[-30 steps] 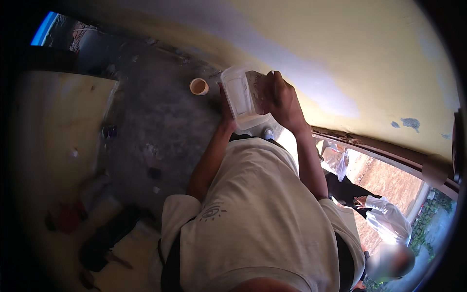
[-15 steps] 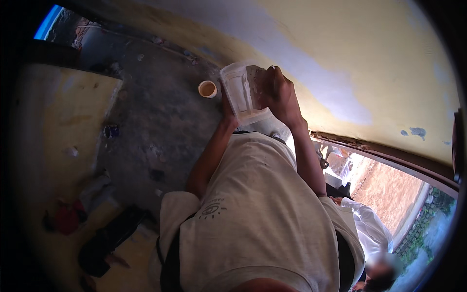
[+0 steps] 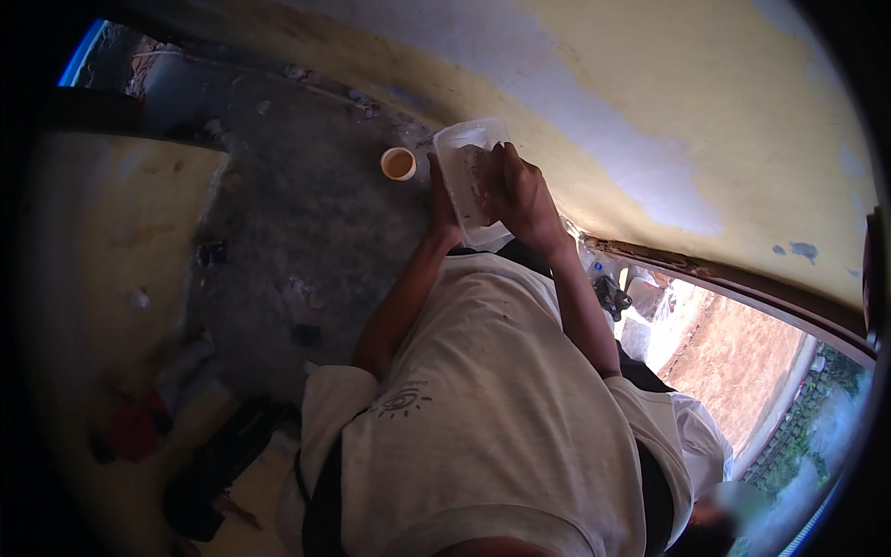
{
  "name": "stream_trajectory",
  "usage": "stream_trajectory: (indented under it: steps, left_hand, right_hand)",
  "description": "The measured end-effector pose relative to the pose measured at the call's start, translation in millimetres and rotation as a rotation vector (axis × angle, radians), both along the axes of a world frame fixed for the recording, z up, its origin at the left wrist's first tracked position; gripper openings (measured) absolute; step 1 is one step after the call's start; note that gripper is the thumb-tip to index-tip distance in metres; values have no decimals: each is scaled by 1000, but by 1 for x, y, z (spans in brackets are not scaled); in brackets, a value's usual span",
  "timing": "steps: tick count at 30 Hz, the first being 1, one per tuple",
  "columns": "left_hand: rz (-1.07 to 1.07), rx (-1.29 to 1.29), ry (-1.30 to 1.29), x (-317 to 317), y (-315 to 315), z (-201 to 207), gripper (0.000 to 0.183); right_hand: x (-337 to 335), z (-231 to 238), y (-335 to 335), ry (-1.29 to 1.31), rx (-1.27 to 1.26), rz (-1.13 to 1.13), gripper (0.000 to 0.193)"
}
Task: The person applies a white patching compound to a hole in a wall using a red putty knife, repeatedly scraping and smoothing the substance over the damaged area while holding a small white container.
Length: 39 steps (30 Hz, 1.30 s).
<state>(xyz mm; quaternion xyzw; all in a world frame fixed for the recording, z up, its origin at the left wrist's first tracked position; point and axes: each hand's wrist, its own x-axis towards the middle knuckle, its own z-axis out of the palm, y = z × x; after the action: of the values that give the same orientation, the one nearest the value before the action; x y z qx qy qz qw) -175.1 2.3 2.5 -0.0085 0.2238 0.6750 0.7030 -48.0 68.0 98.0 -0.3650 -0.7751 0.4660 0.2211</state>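
In front of my chest I hold a clear plastic tub (image 3: 456, 147), tilted, with whitish smears inside. My left hand (image 3: 445, 212) is closed round its left side. My right hand (image 3: 525, 200) is closed in a fist over the tub's right side. From it a flat, brownish, speckled piece (image 3: 475, 176), like a scraper blade, reaches into the tub; its grip is hidden in my fingers. On the floor just left of the tub stands a small pale orange cup (image 3: 398, 164) with tan matter in it.
A yellow wall (image 3: 631, 121) with lilac patches rises close on the right. Beside it a doorway (image 3: 733, 357) opens outside, where a person in white (image 3: 698, 436) is. Left lie a dark blue can (image 3: 212, 253), a red item (image 3: 137, 425) and a black item (image 3: 218, 469).
The tub has shifted slightly right and appears narrower, turned in my hands. My right hand has moved down and a little left over it. The person in white shows less.
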Motion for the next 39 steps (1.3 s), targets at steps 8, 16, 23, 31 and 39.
stream_trajectory:
  steps: [8, 16, 23, 31, 39]
  left_hand:
    - [26, 1, -9, -18, 0, 7, 78]
    - [41, 14, 20, -29, 9, 4, 85]
    - [-60, 276, -263, -38, 9, -34, 81]
    - [-41, 65, -56, -31, 13, -21, 73]
    - [-40, 86, -134, -36, 5, -33, 69]
  right_hand:
    - [-19, -1, -2, -6, 80, -20, 29]
    - [-15, 1, 12, 15, 30, -98, 28]
    - [-35, -7, 8, 49, 80, -67, 30]
    - [-23, -10, 19, 6, 73, -74, 23]
    - [-33, -31, 11, 21, 6, -41, 30]
